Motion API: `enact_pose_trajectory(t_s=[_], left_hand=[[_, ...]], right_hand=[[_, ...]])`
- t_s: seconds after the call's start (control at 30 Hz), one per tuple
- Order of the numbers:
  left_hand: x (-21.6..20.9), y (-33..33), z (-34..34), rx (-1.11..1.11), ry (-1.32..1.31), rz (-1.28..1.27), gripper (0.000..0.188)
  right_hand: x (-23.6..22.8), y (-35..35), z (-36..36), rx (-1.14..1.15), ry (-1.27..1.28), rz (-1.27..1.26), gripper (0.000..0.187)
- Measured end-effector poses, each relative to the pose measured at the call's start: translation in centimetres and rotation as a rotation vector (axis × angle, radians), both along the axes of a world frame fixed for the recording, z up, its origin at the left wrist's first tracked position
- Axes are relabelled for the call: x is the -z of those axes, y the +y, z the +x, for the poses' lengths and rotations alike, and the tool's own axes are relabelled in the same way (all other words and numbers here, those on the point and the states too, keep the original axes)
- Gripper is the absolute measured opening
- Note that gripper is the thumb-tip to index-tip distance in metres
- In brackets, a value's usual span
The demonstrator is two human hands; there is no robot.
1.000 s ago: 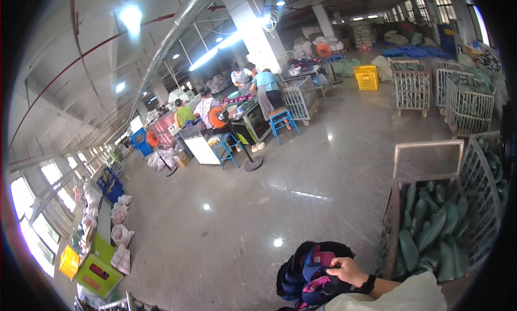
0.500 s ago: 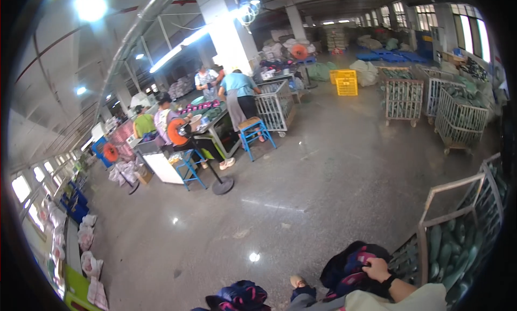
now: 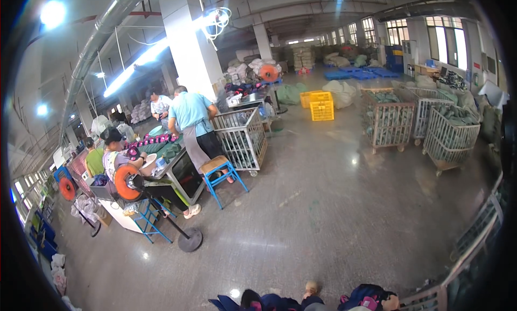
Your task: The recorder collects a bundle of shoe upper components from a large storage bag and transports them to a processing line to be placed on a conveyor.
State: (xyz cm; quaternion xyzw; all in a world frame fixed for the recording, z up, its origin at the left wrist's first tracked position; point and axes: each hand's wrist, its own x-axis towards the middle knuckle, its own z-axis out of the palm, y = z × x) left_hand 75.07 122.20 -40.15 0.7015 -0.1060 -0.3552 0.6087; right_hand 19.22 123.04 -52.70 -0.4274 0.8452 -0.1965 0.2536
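At the lower edge, my right hand [image 3: 391, 302] shows only in part, closed on a bundle of dark navy and pink fabric pieces [image 3: 360, 297]. The bundle hangs to the right of my tan shoe [image 3: 311, 287]. Left of the shoe is a second bundle of navy and pink pieces [image 3: 272, 302], cut off by the picture's edge. My left hand does not show.
A metal cage cart [image 3: 431, 299] stands close at my right. Ahead left are a standing fan [image 3: 128, 183], a blue stool [image 3: 218, 168] and several people at a worktable [image 3: 183, 173]. Farther off are yellow crates [image 3: 322, 107] and loaded cage carts [image 3: 389, 122].
The worktable, people and fan appear larger and farther left. Both bundles now sit lower in the picture, and my right forearm has dropped out of view. The near cart shows less.
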Motion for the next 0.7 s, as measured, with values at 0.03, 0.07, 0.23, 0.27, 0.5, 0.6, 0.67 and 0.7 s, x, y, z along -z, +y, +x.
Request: enact_pose_trajectory(t_s=[0.03,0.07,0.23,0.27,0.5,0.6,0.67,0.7], left_hand=[[-0.5,-2.3,0.4,-0.005,0.017,-0.002,0.028],[-1.2,-5.2,0.2,-0.053,0.056,-0.022,0.028],[-6.7,-21.5,1.1,-0.089,0.082,-0.016,0.030],[-7.9,-24.9,1.8,-0.043,0.028,-0.072,0.029],[-7.9,-49.9,5.0,-0.136,0.042,-0.302,0.027],[-5.3,-60.9,4.3,-0.100,0.102,-0.284,0.031],[-4.3,-69.1,3.7,-0.043,0.154,-0.247,0.030],[-4.0,-72.8,3.0,-0.035,0.155,-0.226,0.029]], right_hand=[[1.8,-3.5,0.3,-0.061,0.114,0.080,0.032],[3.1,-6.2,0.1,-0.037,0.137,0.170,0.031],[7.0,-20.6,-0.1,-0.029,0.262,0.392,0.026],[7.3,-23.3,-0.1,-0.047,0.286,0.419,0.025],[10.1,-47.0,0.4,-0.136,0.454,0.457,0.020],[10.7,-58.3,1.2,-0.156,0.509,0.439,0.019],[10.4,-65.2,1.4,-0.164,0.561,0.438,0.019],[10.3,-67.7,1.1,-0.167,0.584,0.439,0.019]])
